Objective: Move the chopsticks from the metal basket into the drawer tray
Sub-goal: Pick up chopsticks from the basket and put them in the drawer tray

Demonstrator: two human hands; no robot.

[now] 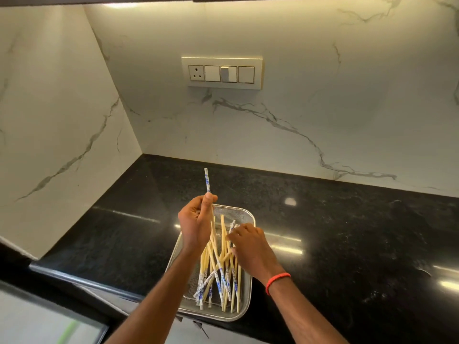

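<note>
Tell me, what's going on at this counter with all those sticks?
A person is taking chopsticks out of a metal mesh basket on a black stone counter. The left hand grips one raised chopstick, its blue-patterned end pointing up. The right hand reaches into the pile lying in the basket; whether its grip has closed on one is unclear. Most of the chopsticks are in the basket.

Metal basket (pixel 211 316): one, on one black counter (pixel 347 232). Chopsticks (pixel 224 281): well over ten, too overlapped for an exact count. Hands: two, left hand (pixel 196 219) and right hand (pixel 250 244); red wristband (pixel 277 281) on the right wrist: one; wall switch panel (pixel 221 85): one, holding one socket (pixel 196 73) and three plates (pixel 212 73).
</note>
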